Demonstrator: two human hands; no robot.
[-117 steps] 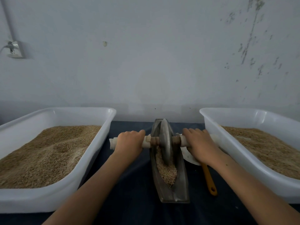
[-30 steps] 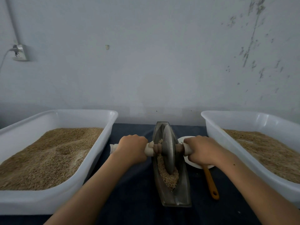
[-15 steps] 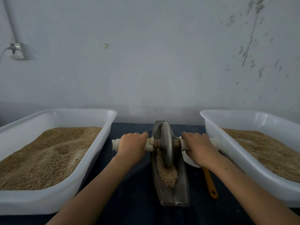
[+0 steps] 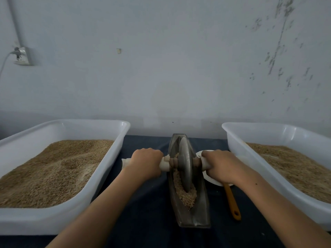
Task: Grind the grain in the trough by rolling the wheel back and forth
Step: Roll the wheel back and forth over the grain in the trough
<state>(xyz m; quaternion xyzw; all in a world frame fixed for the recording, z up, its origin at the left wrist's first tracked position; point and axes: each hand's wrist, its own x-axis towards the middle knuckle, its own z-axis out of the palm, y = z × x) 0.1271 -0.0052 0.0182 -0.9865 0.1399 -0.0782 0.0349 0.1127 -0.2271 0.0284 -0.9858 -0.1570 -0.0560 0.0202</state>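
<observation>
On dark cloth (image 4: 146, 221), both hands grip wheel (image 4: 184, 167) handles in trough (image 4: 200, 212).

The left hand (image 4: 146, 162) and right hand (image 4: 219, 164) cover most of the handle (image 4: 165, 162), hiding the fingertips. The wheel (image 4: 185, 165) hides its own lower rim in the grain (image 4: 185, 195). Both tubs, left (image 4: 100, 178) and right (image 4: 250, 160), run past the picture's sides. The right wrist hides much of the white dish (image 4: 211, 180) and the spoon's (image 4: 232, 201) bowl.
</observation>
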